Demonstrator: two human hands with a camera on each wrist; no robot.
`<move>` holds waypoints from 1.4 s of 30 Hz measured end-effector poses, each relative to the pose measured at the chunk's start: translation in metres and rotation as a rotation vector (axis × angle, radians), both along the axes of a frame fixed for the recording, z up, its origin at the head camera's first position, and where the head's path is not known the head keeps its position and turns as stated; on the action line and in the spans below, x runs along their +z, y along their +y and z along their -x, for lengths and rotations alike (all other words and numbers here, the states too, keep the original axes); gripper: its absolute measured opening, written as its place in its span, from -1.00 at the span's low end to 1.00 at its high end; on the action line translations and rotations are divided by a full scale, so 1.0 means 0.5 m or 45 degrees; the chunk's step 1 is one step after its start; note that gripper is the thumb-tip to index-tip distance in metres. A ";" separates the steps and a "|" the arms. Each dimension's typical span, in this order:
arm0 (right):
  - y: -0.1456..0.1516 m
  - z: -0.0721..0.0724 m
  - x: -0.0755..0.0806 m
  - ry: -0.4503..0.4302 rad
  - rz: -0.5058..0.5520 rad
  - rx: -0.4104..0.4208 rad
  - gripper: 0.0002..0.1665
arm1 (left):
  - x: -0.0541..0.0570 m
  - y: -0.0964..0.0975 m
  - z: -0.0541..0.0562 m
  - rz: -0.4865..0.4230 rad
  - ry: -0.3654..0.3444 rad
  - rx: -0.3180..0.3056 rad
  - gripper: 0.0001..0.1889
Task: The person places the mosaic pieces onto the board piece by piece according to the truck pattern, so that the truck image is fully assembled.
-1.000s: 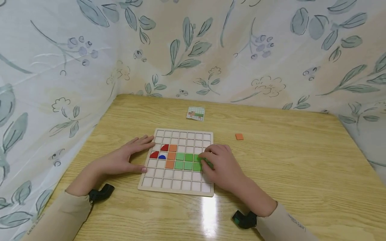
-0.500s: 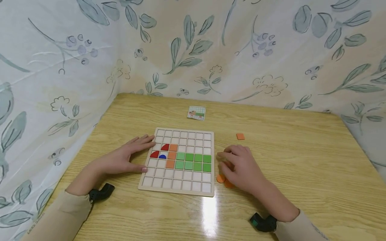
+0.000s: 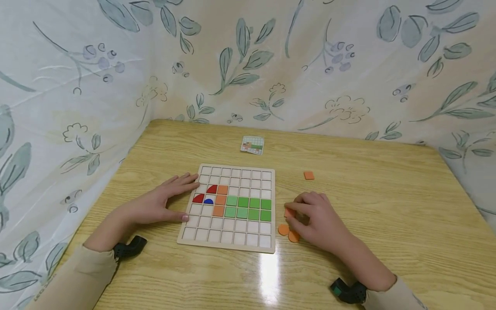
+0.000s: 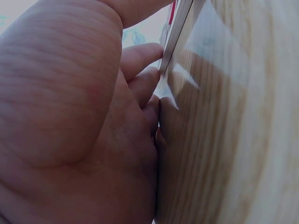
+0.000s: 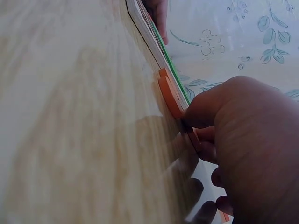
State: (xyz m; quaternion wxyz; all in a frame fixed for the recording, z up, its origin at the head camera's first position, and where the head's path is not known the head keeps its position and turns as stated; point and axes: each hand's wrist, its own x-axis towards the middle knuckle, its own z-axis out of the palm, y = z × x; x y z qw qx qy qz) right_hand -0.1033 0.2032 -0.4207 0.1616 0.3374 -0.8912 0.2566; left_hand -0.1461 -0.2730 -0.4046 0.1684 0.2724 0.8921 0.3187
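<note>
A pale wooden grid board (image 3: 232, 232) lies flat on the table. Set in its cells are red quarter-circle tiles (image 3: 212, 189), a blue half-circle tile (image 3: 209, 201), a column of orange square tiles (image 3: 220, 200), and two rows of green square tiles (image 3: 254, 214). My left hand (image 3: 156, 202) rests on the table with fingers and thumb touching the board's left edge. Right of the board, my right hand (image 3: 317, 221) pinches an orange square tile (image 3: 289, 212) between thumb and fingers at table height. Two round orange tiles (image 3: 283, 230) lie just below it, beside the board.
Another orange square tile (image 3: 308, 175) lies farther back on the right. Beyond the board is a small picture card (image 3: 252, 145) with a coloured grid pattern. A leaf-patterned cloth (image 3: 240, 64) hangs behind the table and along its left side.
My right hand has left the green tiles on the board, moved right, and now pinches an orange square tile. The round orange tiles have come into view. My left hand stays put.
</note>
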 end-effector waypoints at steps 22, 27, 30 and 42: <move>-0.001 0.010 -0.006 0.052 0.075 0.045 -0.76 | -0.003 0.001 0.003 -0.013 0.000 -0.013 0.00; -0.018 0.016 -0.003 0.046 0.120 0.080 -0.73 | -0.007 -0.003 0.001 -0.014 0.015 -0.009 -0.01; -0.037 0.022 -0.004 0.089 0.142 0.117 -0.72 | -0.004 -0.005 -0.002 -0.009 0.015 0.001 -0.01; -0.125 0.027 -0.004 0.127 0.135 0.196 -0.74 | -0.005 -0.002 0.001 -0.006 0.009 -0.006 -0.01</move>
